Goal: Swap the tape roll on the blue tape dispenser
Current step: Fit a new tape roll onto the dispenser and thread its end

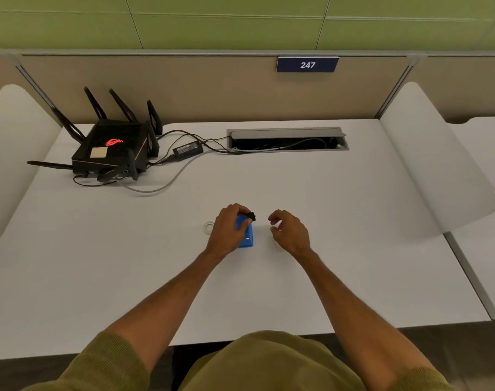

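Note:
The blue tape dispenser lies on the white desk in the middle. My left hand covers its left side and grips it, with a small black part at my fingertips at the dispenser's far end. A clear tape roll lies flat on the desk just left of that hand. My right hand hovers to the right of the dispenser, fingers curled and apart, holding nothing. Something pale shows under its wrist at the desk; I cannot tell what it is.
A black router with several antennas stands at the back left, with a power brick and cables trailing to an open cable hatch at the back. White side panels flank the desk on both sides.

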Motion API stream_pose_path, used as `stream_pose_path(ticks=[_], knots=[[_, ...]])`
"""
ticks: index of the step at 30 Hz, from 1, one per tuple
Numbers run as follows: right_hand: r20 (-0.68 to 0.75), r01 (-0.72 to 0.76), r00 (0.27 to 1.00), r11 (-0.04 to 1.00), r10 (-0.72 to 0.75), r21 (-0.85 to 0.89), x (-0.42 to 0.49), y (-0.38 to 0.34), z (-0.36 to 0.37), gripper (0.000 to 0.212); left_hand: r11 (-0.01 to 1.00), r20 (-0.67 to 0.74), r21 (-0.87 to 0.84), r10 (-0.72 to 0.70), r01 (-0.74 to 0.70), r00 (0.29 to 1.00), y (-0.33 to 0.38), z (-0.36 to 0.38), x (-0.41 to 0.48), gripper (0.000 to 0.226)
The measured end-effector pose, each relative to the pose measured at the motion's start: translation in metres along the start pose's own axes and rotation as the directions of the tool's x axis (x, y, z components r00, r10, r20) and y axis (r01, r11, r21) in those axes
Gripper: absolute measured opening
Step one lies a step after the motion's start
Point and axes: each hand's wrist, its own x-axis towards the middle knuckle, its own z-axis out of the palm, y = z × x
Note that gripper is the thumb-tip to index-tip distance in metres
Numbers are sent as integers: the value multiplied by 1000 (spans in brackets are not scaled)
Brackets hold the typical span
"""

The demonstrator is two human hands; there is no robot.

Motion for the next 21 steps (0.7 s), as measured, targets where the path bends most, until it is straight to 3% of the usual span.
stream_pose_path(ticks=[4,10,14,18,21], knots=[[12,11,1000,993,-9,-122,-12,16,-7,27,999,-16,42,-12,12,1000,0,4,-3,24],[168,51,986,969,-9,-241,-26,31,-13,56,999,-34,45,-5,6,999,1,11,-10,23],[159,92,986,949,-45,-303,-27,30,-12,50,999,-15,25,22,-21,1000,4,11,-13,24],[157,91,986,955,-48,-282,-28,30,-12,47,1000,-15,28,10,-10,1000,3,9,-13,24],[128,48,991,986,-27,-163,-28,30,-13,48,1000,-13,27,-3,4,1000,1,8,-15,23]])
